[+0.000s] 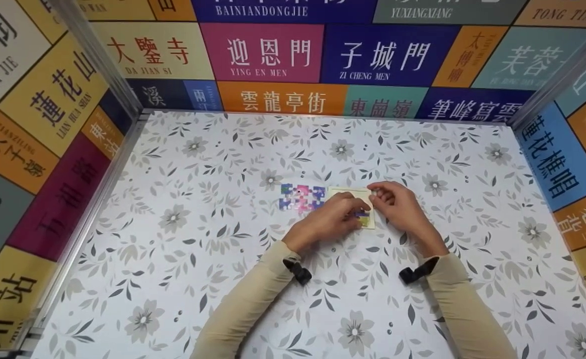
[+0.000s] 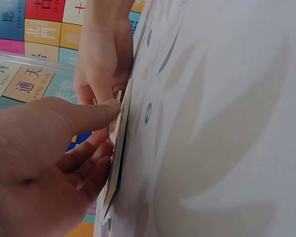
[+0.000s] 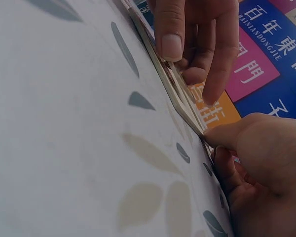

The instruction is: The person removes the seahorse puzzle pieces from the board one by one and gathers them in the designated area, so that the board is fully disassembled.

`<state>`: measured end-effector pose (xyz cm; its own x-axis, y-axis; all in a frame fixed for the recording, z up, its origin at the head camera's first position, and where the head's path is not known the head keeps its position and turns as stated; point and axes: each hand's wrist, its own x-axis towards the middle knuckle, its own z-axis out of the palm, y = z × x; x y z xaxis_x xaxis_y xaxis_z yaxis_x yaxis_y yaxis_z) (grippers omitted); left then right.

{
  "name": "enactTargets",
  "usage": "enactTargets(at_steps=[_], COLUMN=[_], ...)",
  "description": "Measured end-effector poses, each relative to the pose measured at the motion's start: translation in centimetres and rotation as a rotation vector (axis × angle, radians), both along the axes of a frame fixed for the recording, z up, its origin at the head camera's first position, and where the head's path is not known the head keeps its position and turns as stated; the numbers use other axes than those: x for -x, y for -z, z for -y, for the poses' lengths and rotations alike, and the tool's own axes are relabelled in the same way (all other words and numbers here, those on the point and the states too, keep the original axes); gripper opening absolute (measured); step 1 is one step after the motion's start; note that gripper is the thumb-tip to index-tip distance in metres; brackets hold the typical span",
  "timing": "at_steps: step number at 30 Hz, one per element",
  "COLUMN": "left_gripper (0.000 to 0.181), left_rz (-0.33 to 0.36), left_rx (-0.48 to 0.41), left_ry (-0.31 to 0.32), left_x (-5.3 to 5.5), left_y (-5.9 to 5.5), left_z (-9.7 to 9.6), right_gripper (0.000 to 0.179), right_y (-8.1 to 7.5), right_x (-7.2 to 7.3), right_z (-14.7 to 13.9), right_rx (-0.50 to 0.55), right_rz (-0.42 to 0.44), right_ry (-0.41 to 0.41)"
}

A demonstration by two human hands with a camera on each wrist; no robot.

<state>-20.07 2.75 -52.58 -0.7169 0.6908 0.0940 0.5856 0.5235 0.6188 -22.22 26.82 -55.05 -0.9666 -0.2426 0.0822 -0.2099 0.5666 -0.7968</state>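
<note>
Head camera looking down from above, wrist cameras skimming the desk (image 1: 173,279)
Head view is facing twelve o'clock; closer wrist views, showing the desk toward three (left) and nine (right), are sharing fingers (image 2: 96,116) and board (image 1: 348,190).

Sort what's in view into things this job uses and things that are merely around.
Likely used:
- puzzle tray
- jigsaw pieces
- left hand
- right hand

Merely around:
- floral table cover
- printed wall panels
- black wrist gear
</note>
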Motion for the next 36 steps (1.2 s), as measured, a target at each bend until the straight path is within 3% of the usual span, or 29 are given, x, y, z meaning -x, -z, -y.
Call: enactTargets(at_steps=[5, 12, 18, 24, 36], left_gripper=[0.037, 0.046, 0.043, 0.036, 0.033], left_rz=[-0.023, -0.003, -0.001, -0.043, -0.045], left_rx=[-0.021, -0.05, -0.052, -0.089, -0.09], left_ry=[-0.001, -0.064, -0.097, -0.089, -0.118], left_x=[0.2, 0.3, 0.4, 0.4, 0.2], left_y=[-0.4, -0.8, -0.9, -0.8, -0.2], left_z=[1.0, 2.8, 4.5, 6.2, 8.9], right_gripper=[0.029, 0.028, 0.029, 0.029, 0.029], right_y=[-0.1, 0.1, 0.2, 0.1, 0.1], right_x=[0.0, 0.0, -0.1, -0.1, -0.2], right_z=[0.0, -0.1, -0.2, -0.2, -0.3], right_rx=[-0.008, -0.033, -0.042, -0.044, -0.034], right_rz=[0.006, 0.009, -0.004, -0.003, 0.01], right_ry=[0.002, -0.004, -0.015, -0.003, 0.01])
